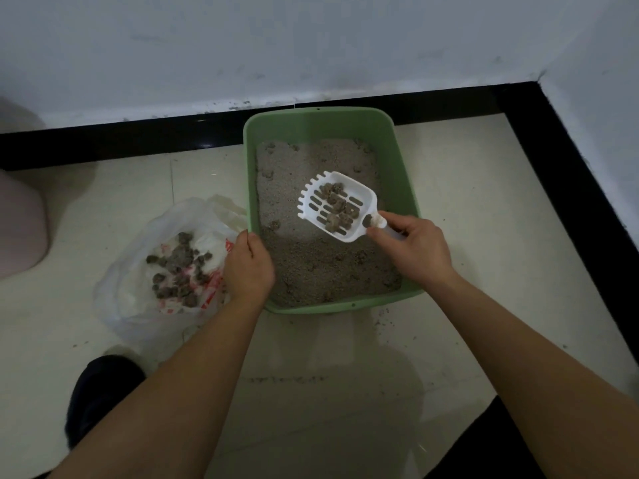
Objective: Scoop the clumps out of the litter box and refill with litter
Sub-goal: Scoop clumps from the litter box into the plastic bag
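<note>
The right hand is closed around the handle of a white slotted scoop, whose head juts up and to the left of the hand, held above the grey litter in the green litter box. Several dark clumps sit in the scoop's bowl. The left hand grips the box's near left rim, thumb on the inside. Just left of that hand, touching the box, an open plastic bag lies on the tiled floor with a pile of dumped clumps inside.
</note>
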